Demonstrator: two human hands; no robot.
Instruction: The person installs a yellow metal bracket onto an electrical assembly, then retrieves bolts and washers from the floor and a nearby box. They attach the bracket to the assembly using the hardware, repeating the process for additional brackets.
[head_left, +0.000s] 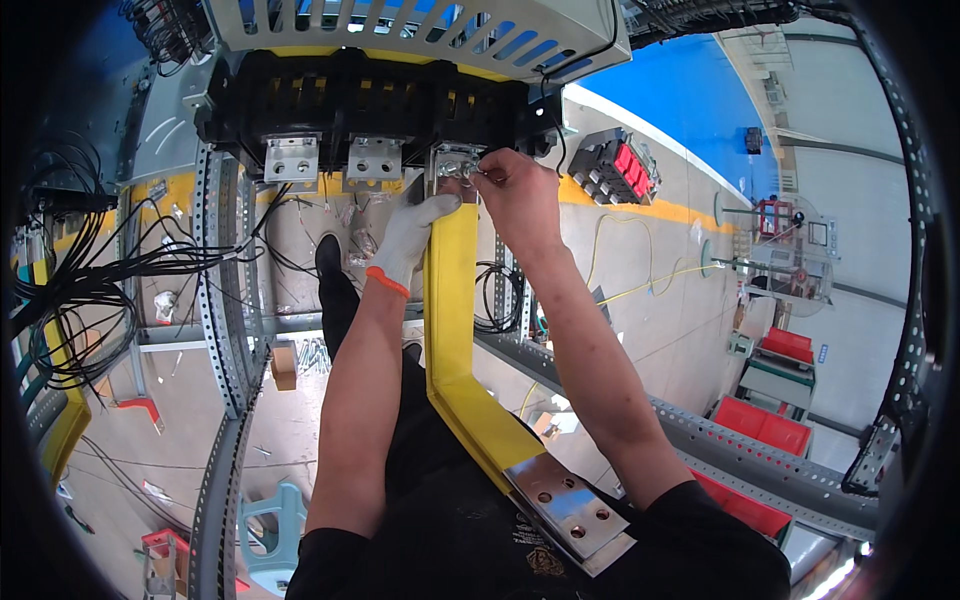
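A busbar in yellow insulation (pixel 452 300) runs from the right-hand terminal of a black breaker-like unit (pixel 350 110) down toward my chest. Its bare metal lower end (pixel 568 505) has several holes. My left hand (pixel 405 235), in a white glove with an orange cuff, grips the busbar just below its upper end, thumb across the front. Bare, my right hand (pixel 520 195) pinches a small metal part at the terminal's right side, perhaps a bolt; the fingers partly hide it. Two more silver terminals (pixel 292 158) with holes stick out to the left, with no busbar on them.
A slotted grey cover (pixel 420 35) overhangs the black unit. Perforated steel uprights (pixel 215 290) and a rail (pixel 760 470) frame the work. Black cables (pixel 80 260) bunch at left. Beyond stand a pale blue stool (pixel 272 535), red bins (pixel 765 425) and a black-and-red device (pixel 615 165).
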